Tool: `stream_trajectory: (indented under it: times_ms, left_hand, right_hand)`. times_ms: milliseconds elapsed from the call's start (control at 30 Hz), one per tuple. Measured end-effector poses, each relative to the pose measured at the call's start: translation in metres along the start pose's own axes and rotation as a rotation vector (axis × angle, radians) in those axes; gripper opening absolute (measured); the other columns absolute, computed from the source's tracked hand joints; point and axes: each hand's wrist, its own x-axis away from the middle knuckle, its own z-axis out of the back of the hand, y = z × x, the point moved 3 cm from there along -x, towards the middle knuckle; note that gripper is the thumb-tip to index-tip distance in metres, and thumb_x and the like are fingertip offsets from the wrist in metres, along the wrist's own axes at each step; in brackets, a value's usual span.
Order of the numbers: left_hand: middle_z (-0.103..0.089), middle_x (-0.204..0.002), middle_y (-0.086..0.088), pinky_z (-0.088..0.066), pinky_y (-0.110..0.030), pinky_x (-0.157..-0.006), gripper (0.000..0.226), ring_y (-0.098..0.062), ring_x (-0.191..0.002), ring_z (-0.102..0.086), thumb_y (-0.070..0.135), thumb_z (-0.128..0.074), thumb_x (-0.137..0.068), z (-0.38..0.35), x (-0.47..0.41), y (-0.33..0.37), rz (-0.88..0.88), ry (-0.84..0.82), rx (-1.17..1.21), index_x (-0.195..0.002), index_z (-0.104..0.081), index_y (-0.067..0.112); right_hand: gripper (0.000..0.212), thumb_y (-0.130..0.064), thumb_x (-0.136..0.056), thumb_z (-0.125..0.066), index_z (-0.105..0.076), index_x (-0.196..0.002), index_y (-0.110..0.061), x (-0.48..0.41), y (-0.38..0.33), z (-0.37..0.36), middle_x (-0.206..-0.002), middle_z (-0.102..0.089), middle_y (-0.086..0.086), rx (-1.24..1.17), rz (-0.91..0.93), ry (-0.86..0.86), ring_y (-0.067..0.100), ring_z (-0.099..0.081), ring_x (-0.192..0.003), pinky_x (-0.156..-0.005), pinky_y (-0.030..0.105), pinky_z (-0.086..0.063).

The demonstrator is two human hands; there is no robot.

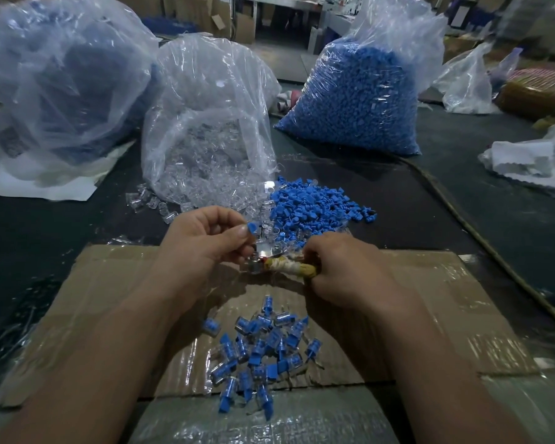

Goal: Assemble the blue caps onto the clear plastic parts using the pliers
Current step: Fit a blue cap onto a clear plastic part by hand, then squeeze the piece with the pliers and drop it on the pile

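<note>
My left hand curled, pinching one blue cap just above the pliers, my right hand wrapped tight round their taped handles, loose caps and clear plastic parts beyond, capped pieces on cardboard

One small blue plastic cap pinched at left hand fingertips, just above metal pliers with tape-wrapped handles gripped in right hand; loose blue caps and clear plastic parts heaped beyond both hands, capped clear pieces piled nearer, between the wrists.
</note>
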Motion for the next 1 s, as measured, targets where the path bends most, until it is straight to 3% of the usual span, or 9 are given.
stream_trajectory:
  times_ms: [200, 400, 800, 1000]
  left_hand:
    - [-0.066, -0.058, 0.000, -0.051, -0.017, -0.050, 0.011, -0.010, -0.053, -0.062, -0.004, -0.057, -0.078, 0.002, 0.002, 0.005, -0.073, 0.094, 0.024, -0.076, -0.059, 0.007]
    - [-0.066, -0.058, 0.003, -0.051, -0.015, -0.053, 0.015, -0.005, -0.054, -0.062, -0.006, -0.056, -0.080, 0.000, 0.002, 0.009, -0.137, 0.162, -0.026, -0.076, -0.059, 0.008]
    - [-0.066, -0.059, 0.008, -0.050, -0.012, -0.054, 0.019, -0.001, -0.055, -0.062, -0.005, -0.057, -0.081, -0.001, 0.005, 0.013, -0.204, 0.199, -0.135, -0.076, -0.059, 0.013]
    - [-0.066, -0.059, 0.009, -0.050, -0.012, -0.054, 0.018, -0.001, -0.055, -0.061, -0.005, -0.058, -0.080, -0.003, 0.007, 0.015, -0.204, 0.182, -0.151, -0.076, -0.059, 0.013]
  right_hand:
    - [0.011, -0.030, -0.080, -0.058, -0.050, -0.086, -0.031, 0.001, 0.018, 0.004, -0.081, -0.043, -0.012, -0.084, -0.058, 0.130, 0.006, -0.039, -0.071, -0.054, 0.025, -0.029]
    - [0.020, -0.044, -0.083, -0.057, -0.044, -0.087, -0.029, 0.003, 0.023, 0.011, -0.077, -0.050, -0.011, -0.327, -0.115, 0.306, 0.007, -0.045, -0.066, -0.053, 0.028, -0.028]
    - [0.023, -0.038, -0.078, -0.059, -0.047, -0.095, -0.028, 0.007, 0.004, 0.007, -0.089, -0.046, -0.011, -0.469, 0.034, 0.172, 0.010, -0.045, -0.079, -0.063, 0.027, -0.036]
    - [0.023, -0.038, -0.083, -0.060, -0.045, -0.096, -0.027, 0.006, -0.001, 0.006, -0.087, -0.044, -0.012, -0.434, 0.065, 0.136, 0.008, -0.042, -0.079, -0.063, 0.021, -0.032]
